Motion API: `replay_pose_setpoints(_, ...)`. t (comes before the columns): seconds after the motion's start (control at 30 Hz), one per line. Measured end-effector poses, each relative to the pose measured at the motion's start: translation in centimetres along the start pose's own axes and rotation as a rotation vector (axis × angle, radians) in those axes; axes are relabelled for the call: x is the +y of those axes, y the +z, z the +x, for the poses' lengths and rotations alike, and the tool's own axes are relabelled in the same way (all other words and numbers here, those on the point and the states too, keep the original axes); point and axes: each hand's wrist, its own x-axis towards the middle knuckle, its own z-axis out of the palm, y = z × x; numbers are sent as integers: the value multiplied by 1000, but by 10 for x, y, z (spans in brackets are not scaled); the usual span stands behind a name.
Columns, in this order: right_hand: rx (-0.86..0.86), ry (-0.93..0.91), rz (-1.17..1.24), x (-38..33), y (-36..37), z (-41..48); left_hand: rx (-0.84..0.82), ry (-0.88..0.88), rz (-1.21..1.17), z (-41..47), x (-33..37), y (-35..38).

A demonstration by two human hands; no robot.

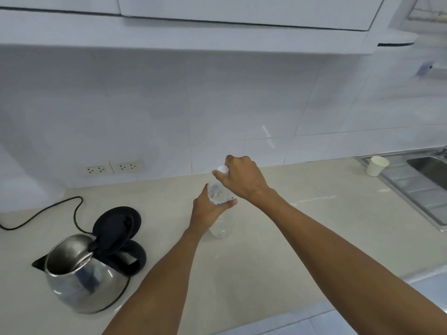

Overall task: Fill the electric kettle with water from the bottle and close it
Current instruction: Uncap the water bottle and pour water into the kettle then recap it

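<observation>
The kettle (84, 272) stands at eight o'clock on the surface (266, 250) with its black lid (117, 224) swung open, and no water shows inside as far as I can tell, so filling and closing are left. At the centre the left hand (208, 211) is wrapped around the upright clear bottle (221, 213). The right hand (242, 177) pinches its white cap (223, 169), so the step in hand seems to be uncapping.

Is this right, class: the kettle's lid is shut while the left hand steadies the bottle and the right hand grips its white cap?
Not quite. The head view shows the kettle with its lid flipped open. The rest holds: the left hand steadies the bottle and the right hand grips its white cap.
</observation>
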Motion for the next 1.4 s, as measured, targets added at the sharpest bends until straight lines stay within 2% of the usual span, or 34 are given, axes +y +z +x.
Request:
replay_pose_setpoints(0.23,14,-76,-204,-64,-35,-38,-18,60,-139,-65,14,-41)
replay_pose_setpoints(0.37,-47,-166,-217,-104,-52,-67,-20,107,-182,-111,17,-75)
replay_pose_setpoints(0.5,-83,-266,-206,-152,-71,-91,58,144,-223,-161,13,-114)
replay_pose_setpoints(0.73,-169,-386,-131,-218,-78,-123,168,235,-132,-216,-3,-196)
replay_pose_setpoints(1.03,-431,-568,55,-271,-57,-122,90,206,43,-244,-36,-307)
replay_pose_setpoints(1.13,-502,-464,125,-286,-45,-118,94,186,86,-245,-47,-332)
replay_pose_setpoints(1.23,-472,-288,142,-305,-24,-119,90,167,147,-244,-53,-351)
replay_pose_setpoints(1.3,-448,-279,154,-315,-14,-117,70,158,187,-243,-55,-360)
replay_pose_setpoints(1.4,-521,-353,178,-317,-11,-111,43,155,224,-243,-58,-370)
